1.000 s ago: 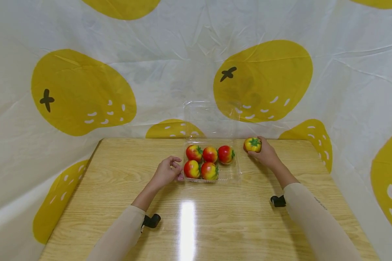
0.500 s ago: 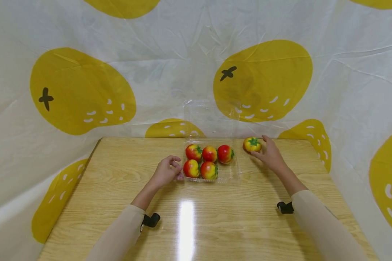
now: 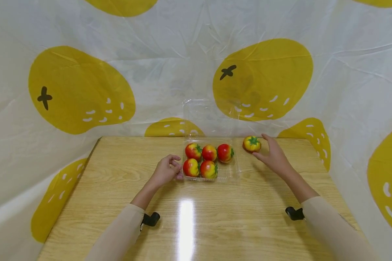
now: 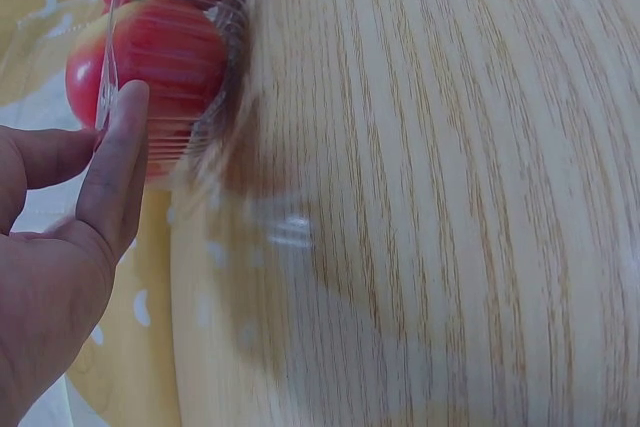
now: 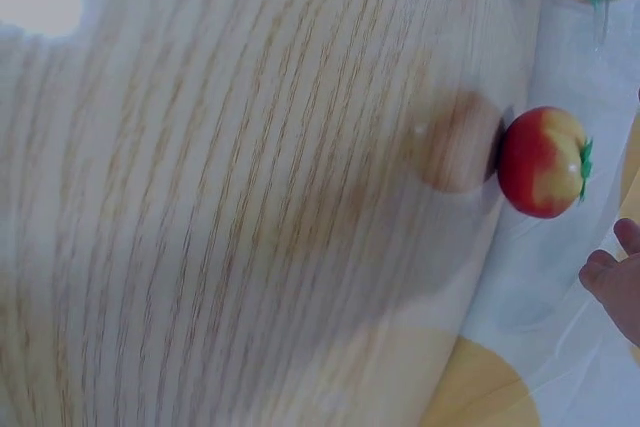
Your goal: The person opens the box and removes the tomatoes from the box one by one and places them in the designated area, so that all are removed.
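Pinches clear container [image 3: 229, 173] with left hand [image 3: 166, 170]; holds empty right hand [image 3: 275, 156] spread beside loose fruit [image 3: 251, 144]; could roll it by brushing.

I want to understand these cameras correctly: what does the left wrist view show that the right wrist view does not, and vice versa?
Only left wrist: the left hand, pinching the edge of the clear container.
Only right wrist: the loose fruit on the tabletop, and the right hand, apart from it.
Both: part of the clear container, packed fruit, the tabletop and patterned cloth.
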`<state>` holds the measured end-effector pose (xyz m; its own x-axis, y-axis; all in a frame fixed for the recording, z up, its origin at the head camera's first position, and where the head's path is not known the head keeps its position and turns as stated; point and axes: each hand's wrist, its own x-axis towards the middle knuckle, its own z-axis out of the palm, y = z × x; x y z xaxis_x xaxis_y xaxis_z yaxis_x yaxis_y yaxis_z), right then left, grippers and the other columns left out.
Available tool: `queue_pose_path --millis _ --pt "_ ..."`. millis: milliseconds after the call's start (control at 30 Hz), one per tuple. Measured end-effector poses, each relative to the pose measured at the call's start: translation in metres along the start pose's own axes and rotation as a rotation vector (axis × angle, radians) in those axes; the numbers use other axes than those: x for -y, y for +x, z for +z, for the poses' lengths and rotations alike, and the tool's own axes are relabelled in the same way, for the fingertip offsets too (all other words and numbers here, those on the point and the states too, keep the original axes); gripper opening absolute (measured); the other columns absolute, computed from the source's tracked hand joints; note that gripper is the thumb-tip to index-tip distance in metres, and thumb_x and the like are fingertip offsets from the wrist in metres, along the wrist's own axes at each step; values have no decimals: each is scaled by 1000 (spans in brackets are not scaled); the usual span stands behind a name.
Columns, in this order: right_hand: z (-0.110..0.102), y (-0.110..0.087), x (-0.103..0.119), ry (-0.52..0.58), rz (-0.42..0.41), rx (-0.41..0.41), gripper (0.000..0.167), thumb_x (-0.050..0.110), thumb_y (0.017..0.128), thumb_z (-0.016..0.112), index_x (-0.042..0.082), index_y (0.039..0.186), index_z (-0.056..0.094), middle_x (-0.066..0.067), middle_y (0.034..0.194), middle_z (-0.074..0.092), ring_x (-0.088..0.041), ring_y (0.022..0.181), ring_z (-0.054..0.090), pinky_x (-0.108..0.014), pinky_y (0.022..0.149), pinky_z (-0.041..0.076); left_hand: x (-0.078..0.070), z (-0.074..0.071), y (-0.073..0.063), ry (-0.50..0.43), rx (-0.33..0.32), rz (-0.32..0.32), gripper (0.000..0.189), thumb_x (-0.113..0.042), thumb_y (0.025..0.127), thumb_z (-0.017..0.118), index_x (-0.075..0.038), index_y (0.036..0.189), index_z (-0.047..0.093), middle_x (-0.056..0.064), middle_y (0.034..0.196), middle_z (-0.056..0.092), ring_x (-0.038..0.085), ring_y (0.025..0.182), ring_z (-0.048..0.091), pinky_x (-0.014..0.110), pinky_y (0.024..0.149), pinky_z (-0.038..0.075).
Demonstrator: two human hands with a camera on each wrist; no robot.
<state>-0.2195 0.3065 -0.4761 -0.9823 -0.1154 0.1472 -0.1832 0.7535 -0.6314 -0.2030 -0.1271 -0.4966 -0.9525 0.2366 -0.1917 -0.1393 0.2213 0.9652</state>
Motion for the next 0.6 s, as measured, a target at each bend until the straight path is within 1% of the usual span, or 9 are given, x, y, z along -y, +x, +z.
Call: queue_pose_path --millis 100,367,500,600 --pt "-1 -3 6 -9 -35 -2 88 21 93 79 -7 158 26 -34 160 32 -54 148 29 -71 118 27 -2 1 0 0 -4 3 38 5 99 62 9 136 52 17 98 59 19 66 71 41 66 66" --pt "3 -7 28 0 -91 21 86 20 92 80 -3 158 30 -29 162 33 -50 149 30 -68 119 28 -3 -1 -1 -8 -6 -11 37 5 100 61 8 135 52 17 100 59 19 68 71 38 67 66" --pt "7 -10 37 -4 -110 54 88 22 92 81 0 159 29 -27 162 34 -49 150 31 -68 120 29 -2 -2 -1 2 -2 -14 36 3 100 62 7 135 53 17 101 58 19 68 72 38 67 66" --pt "9 -12 44 -20 -130 99 91 24 92 81 2 161 26 -27 164 31 -50 151 29 -69 120 28 -1 -2 0 7 1 -15 37 2 100 62 7 136 53 17 101 59 19 68 72 41 69 66"
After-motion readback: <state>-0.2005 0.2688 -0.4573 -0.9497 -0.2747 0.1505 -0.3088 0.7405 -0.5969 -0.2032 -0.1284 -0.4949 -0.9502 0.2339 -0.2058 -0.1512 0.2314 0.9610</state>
